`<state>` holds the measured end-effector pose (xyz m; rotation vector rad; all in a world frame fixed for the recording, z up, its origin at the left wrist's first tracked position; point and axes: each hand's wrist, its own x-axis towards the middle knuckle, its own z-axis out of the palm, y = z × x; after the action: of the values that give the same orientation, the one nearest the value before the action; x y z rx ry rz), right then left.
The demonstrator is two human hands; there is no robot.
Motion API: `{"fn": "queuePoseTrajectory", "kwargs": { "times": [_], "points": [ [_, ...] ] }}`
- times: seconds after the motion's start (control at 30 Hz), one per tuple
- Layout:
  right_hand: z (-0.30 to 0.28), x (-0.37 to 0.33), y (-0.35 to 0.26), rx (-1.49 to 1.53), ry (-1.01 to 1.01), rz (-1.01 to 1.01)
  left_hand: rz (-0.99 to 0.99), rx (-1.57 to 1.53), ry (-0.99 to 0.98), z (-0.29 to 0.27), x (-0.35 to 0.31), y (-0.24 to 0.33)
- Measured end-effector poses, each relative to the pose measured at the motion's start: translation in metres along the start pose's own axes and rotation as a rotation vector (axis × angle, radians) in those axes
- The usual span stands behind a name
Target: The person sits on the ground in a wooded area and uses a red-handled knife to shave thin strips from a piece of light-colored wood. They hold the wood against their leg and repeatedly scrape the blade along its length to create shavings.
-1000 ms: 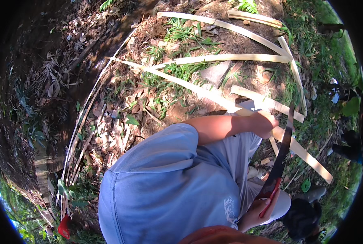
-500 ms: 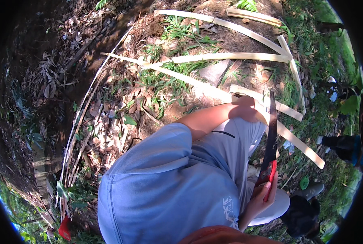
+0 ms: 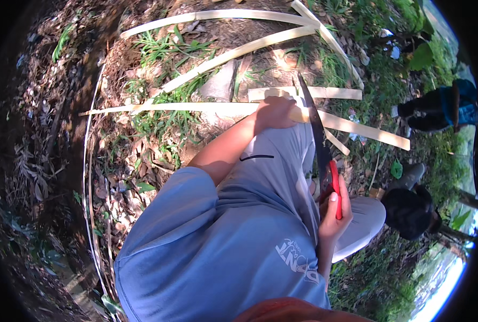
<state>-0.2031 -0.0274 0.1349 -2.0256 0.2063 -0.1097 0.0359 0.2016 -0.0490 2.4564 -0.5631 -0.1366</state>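
My right hand (image 3: 336,217) is wrapped round the red handle of a hand saw (image 3: 317,129). The dark blade points away from me and crosses a long, pale wooden strip (image 3: 365,130), possibly split bamboo. Beside my bent knee, my left hand (image 3: 275,114) closes over that same strip, just left of the blade. The strip runs on both sides of the hand, with its far left end tapering. Just beyond lies a shorter pale strip (image 3: 335,93), close to the blade. Whether the saw's teeth are in the wood I cannot make out.
More pale strips (image 3: 239,52) lie on leafy, grassy ground, some meeting at the far right. A flat grey stone (image 3: 218,83) sits among them. Long thin strips (image 3: 91,209) curve along the left. Another person (image 3: 442,107) is at the right, and dark clothing (image 3: 409,212) shows nearer.
My view has turned, so the strips sit at a different angle and higher up. Both hands keep their hold, and the saw still lies across the long strip.
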Motion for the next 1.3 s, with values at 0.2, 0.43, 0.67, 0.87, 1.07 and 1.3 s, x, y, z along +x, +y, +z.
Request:
{"fn": "queuePoseTrajectory", "kwargs": {
  "times": [0.2,0.43,0.67,0.87,1.07,1.3],
  "points": [
    [-0.002,-0.003,0.015,0.033,0.119,-0.012,-0.031,0.0,0.002,-0.005,0.016,0.016],
    [-0.005,-0.008,0.008,0.064,0.187,0.013,0.039,0.036,-0.009,0.006,0.033,0.026],
    [-0.013,-0.02,0.021,-0.014,0.36,-0.003,0.023,0.031,-0.096,0.044,0.062,0.088],
    [-0.029,-0.022,-0.02,-0.044,0.547,-0.051,0.105,0.008,-0.131,0.01,0.095,0.163],
    [-0.058,-0.023,-0.051,0.008,0.717,-0.154,0.295,-0.131,0.033,-0.025,0.125,0.256],
    [-0.083,-0.022,-0.047,0.053,0.856,-0.186,0.349,-0.118,-0.019,-0.004,0.157,0.38]
  ]
}}
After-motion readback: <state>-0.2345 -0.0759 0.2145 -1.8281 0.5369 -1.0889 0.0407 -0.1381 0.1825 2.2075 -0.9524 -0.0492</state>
